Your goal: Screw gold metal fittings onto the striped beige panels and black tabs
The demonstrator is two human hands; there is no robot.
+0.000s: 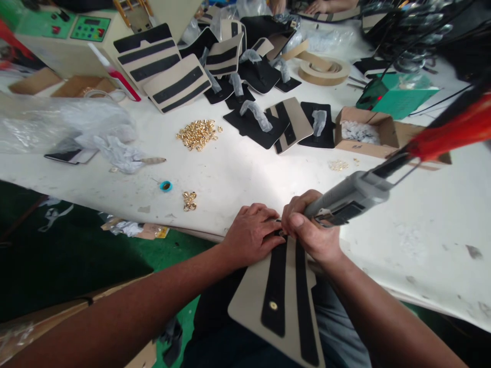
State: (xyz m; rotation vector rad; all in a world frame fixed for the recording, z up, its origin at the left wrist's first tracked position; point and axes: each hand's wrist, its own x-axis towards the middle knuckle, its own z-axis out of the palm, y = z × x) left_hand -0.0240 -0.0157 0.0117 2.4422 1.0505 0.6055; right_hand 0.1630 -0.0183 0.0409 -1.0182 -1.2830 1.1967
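Observation:
My right hand (312,230) is wrapped round a grey electric screwdriver (345,199), its tip pointing down to the left and hidden by my fingers. Under it, a beige panel with black strips (257,296) slants from the table edge over my lap. A gold-coloured round fitting (273,305) sits in one strip near the panel's lower end. My left hand (253,232) grips the upper end of the panel, its curled fingertips close beside the screwdriver tip. Whatever small part lies between those fingertips cannot be made out.
On the white table lie a gold hardware pile (197,134), a smaller group of gold rings (189,201) and a blue cap (165,186). Black flaps with wrapped handles (255,122) lie farther back. At right stand an open carton (366,145) and a green box (399,97). A co-worker's hand (317,6) shows behind.

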